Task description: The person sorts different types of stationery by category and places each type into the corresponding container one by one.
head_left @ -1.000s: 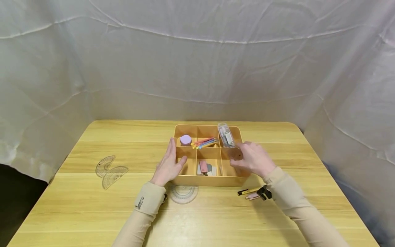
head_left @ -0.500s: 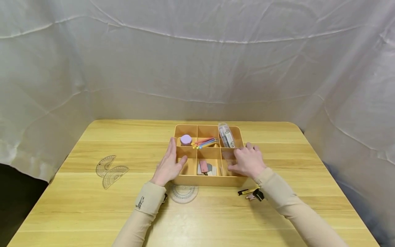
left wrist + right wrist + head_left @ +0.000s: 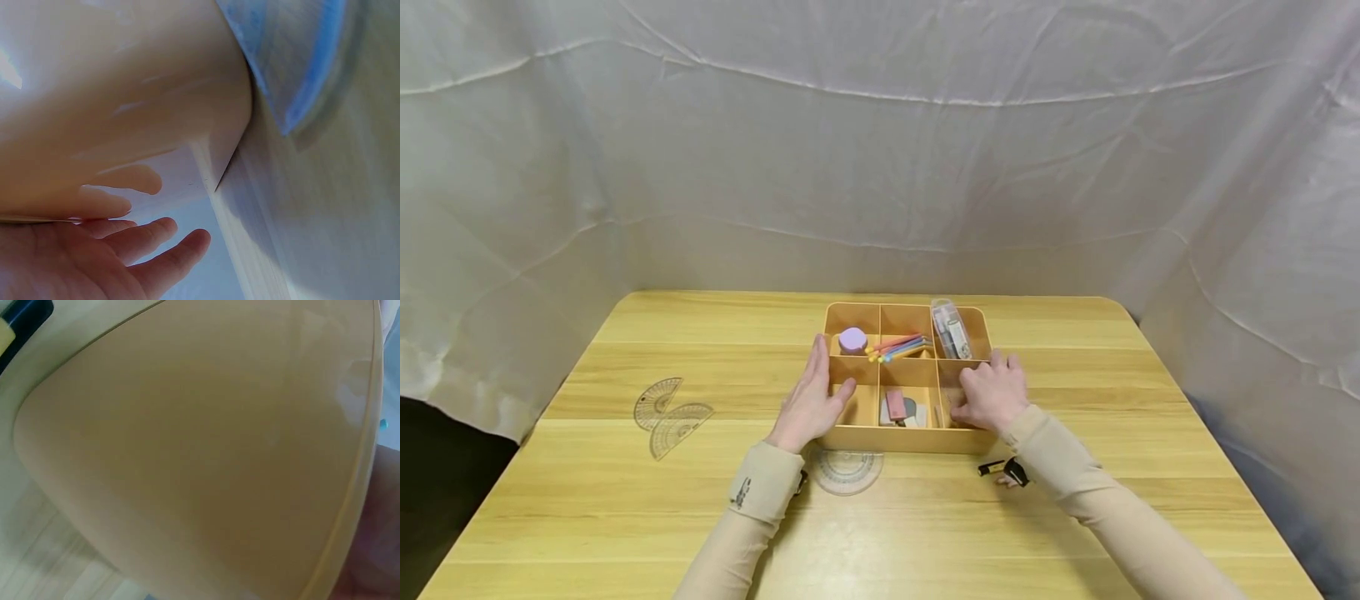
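Note:
My left hand (image 3: 808,407) rests against the left side of a tan organizer box (image 3: 895,440). In the left wrist view its fingers (image 3: 169,259) extend along the outer wall; the thumb reaches over the rim. My right hand (image 3: 996,396) reaches over the right wall into the front right compartment, its fingers curled. It seems to pinch a see-through plastic piece, probably a protractor (image 3: 953,382), largely hidden by the hand and walls. In the right wrist view the box wall (image 3: 187,450) covers most of the frame, hiding the fingertips.
Other compartments hold a purple round item (image 3: 852,340), colored pencils (image 3: 898,347), a clear case (image 3: 951,332) and a pink eraser (image 3: 896,405). Protractors lie at left (image 3: 679,429) and before the box (image 3: 847,472). A yellow-black pen (image 3: 991,468) lies front right.
My right hand has moved left and slightly inward, bringing the see-through piece further down into the front right compartment. The left hand and box have stayed nearly still.

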`<action>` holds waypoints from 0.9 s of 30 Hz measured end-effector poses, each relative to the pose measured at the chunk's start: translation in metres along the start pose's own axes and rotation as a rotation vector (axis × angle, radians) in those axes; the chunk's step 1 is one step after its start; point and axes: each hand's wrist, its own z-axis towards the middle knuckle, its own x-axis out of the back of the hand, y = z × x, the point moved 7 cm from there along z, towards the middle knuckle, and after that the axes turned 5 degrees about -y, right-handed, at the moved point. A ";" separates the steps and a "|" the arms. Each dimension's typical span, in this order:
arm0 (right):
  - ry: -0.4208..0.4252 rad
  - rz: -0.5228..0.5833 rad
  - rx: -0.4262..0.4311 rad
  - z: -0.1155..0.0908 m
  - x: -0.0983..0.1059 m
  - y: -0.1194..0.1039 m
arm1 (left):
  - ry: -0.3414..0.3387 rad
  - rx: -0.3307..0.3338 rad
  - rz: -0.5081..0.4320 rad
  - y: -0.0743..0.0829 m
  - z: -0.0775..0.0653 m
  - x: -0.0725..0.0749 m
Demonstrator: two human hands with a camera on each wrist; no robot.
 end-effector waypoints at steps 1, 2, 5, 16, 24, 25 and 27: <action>-0.003 -0.008 0.000 0.000 0.000 -0.001 | -0.001 0.000 0.000 0.000 0.000 0.000; -0.003 -0.016 -0.001 0.000 0.000 -0.002 | -0.003 0.001 0.000 0.000 0.000 0.000; 0.003 -0.029 0.000 0.000 -0.001 -0.004 | -0.007 0.003 -0.001 0.000 0.000 0.000; 0.015 -0.030 0.012 0.002 -0.006 -0.008 | -0.005 0.005 0.007 0.000 0.000 0.000; -0.007 -0.040 0.015 0.003 -0.010 -0.009 | 0.003 -0.003 0.003 0.001 0.000 0.001; -0.006 -0.041 0.019 0.003 -0.010 -0.009 | 0.003 -0.003 0.003 0.001 0.000 0.001; 0.016 -0.030 0.028 0.002 -0.010 -0.008 | 0.001 -0.002 0.003 0.000 0.000 0.000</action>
